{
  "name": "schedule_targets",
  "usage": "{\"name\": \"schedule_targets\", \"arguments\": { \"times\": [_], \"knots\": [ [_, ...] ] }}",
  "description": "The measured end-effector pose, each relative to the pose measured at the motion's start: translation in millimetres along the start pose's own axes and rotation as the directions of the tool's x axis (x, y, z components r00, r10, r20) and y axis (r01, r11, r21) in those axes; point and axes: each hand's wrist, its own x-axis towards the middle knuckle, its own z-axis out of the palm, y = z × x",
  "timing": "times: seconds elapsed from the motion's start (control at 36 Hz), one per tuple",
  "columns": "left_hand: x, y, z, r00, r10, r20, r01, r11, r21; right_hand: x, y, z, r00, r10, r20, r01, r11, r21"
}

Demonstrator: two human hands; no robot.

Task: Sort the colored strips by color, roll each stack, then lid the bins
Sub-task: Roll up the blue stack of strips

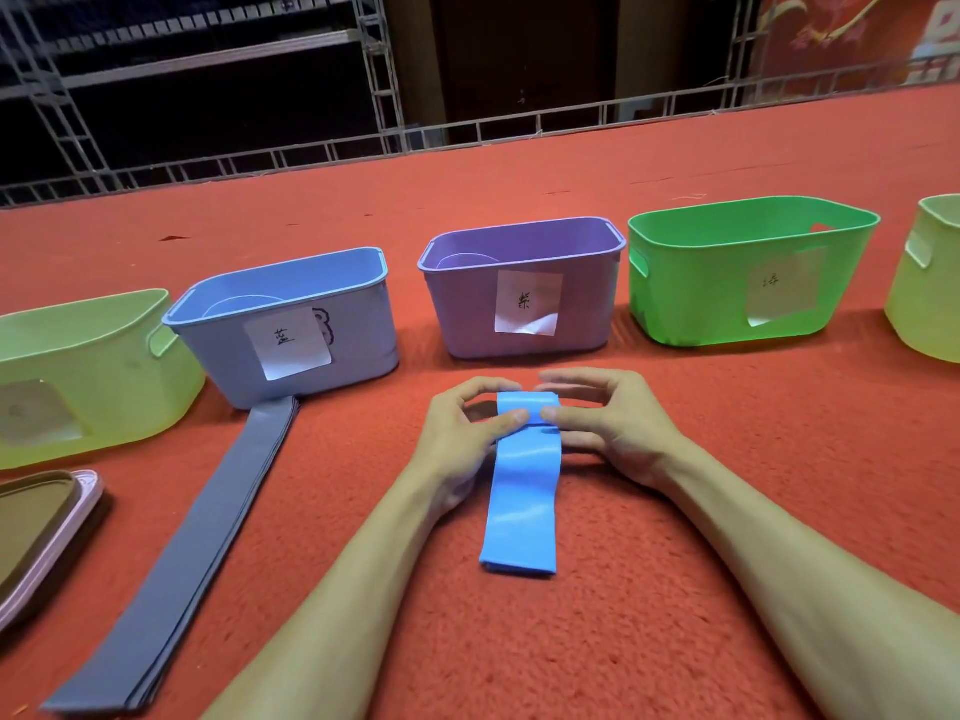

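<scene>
A stack of bright blue strips [522, 511] lies on the red carpet in front of me, its far end rolled up. My left hand [460, 433] and my right hand [608, 423] pinch that roll from either side, thumbs on top. A long stack of grey-purple strips [192, 553] lies flat to the left, its far end touching the blue bin [363, 324]. The purple bin [582, 314] and the green bin [701, 288] stand behind my hands, each with a paper label.
A pale yellow-green bin [104, 376] stands at the far left, and another one [924, 304] at the right edge. A pink-rimmed lid [47, 532] lies at the lower left. A metal truss railing [363, 148] runs along the carpet's far edge.
</scene>
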Motion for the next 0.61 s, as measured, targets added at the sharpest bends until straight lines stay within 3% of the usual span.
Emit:
{"name": "schedule_targets", "arguments": {
  "times": [0.06,0.17,0.31,0.5,0.61],
  "knots": [
    [0.4,-1.1,-0.6,0.999,0.032,-0.009,-0.032,0.999,0.019,0.5,-2.1,1.2,0.997,0.080,0.008,-0.080,0.992,0.096],
    [-0.1,-1.7,-0.8,0.998,0.070,-0.001,-0.070,0.995,0.067,1.6,-1.2,5.8,0.994,0.106,-0.034,-0.106,0.994,-0.005],
    [-1.9,-2.1,0.6,0.996,0.092,0.022,-0.094,0.988,0.125,-0.3,0.1,8.7,0.999,0.042,-0.022,-0.043,0.999,-0.033],
    [-3.0,2.0,3.1,0.997,-0.011,0.072,0.013,1.000,-0.017,-0.7,-0.8,6.2,0.996,-0.058,-0.068,0.047,0.988,-0.150],
    [-1.3,0.3,4.6,0.998,-0.042,0.038,0.043,0.999,-0.017,-0.1,0.4,4.3,0.995,-0.079,-0.065,0.066,0.982,-0.177]
  ]
}}
